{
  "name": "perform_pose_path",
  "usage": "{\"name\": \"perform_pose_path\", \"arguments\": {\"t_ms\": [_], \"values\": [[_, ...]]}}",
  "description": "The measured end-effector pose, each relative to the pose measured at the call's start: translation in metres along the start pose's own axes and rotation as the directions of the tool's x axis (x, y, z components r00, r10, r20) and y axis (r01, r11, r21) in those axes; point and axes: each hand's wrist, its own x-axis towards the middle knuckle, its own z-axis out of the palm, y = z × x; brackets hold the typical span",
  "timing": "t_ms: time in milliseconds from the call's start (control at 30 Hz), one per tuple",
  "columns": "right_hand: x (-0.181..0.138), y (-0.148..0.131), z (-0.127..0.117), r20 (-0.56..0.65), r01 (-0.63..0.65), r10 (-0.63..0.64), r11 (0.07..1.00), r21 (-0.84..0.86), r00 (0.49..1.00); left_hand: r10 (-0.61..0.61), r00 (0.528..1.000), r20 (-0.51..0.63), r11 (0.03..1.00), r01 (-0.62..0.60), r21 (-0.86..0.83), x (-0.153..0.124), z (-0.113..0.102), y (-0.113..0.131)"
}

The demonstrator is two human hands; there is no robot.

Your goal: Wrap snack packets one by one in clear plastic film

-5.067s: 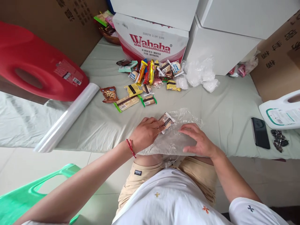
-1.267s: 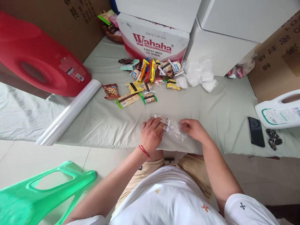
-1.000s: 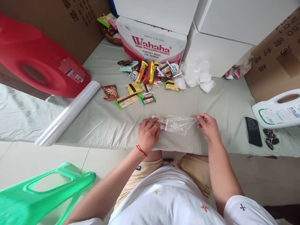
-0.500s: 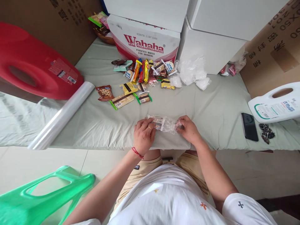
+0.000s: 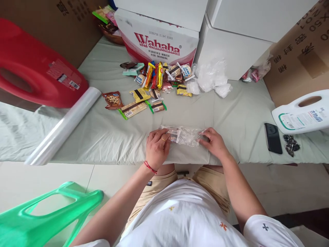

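Note:
In front of me near the table's edge lies a small wrapped snack [image 5: 174,136] with a barcode, inside a clear plastic bag [image 5: 189,137]. My left hand [image 5: 157,144] is closed on the snack's left end, its fingers curled over the plastic. At the bag's right end is my right hand [image 5: 215,142], thumb and fingers taking the crinkled film between them. Farther back, a cookie packet [image 5: 113,100], a long wafer bar [image 5: 133,109] and a short green-ended bar [image 5: 157,107] lie loose.
Behind is a heap of wrapped snacks [image 5: 156,78], with crumpled clear bags [image 5: 210,77] beside it, before a Wahaha carton [image 5: 159,41]. A plastic film roll [image 5: 64,125] and red jug [image 5: 43,68] lie left; a phone [image 5: 273,138], keys [image 5: 291,145] and white bottle [image 5: 303,113] right.
My right hand has shifted a little to the right, and the bag's right end is drawn out wider. My left hand has stayed almost in place on the snack.

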Motion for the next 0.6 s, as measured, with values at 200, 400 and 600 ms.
{"name": "perform_pose_path", "arguments": {"t_ms": [200,400,600], "values": [[0.019,-0.017,0.011,0.133,0.114,-0.120,0.992,0.046,0.984,-0.019,0.999,0.028,0.999,0.019,-0.028,0.001,0.000,0.000],[0.008,-0.021,0.001,0.003,0.104,-0.104,0.994,0.034,0.995,-0.045,0.998,0.053,0.998,0.048,-0.048,0.000,-0.001,-0.001],[-0.019,0.007,-0.022,-0.167,0.024,-0.043,0.993,-0.113,0.985,-0.063,0.995,0.072,0.995,0.068,-0.071,0.000,-0.001,-0.001]]}}
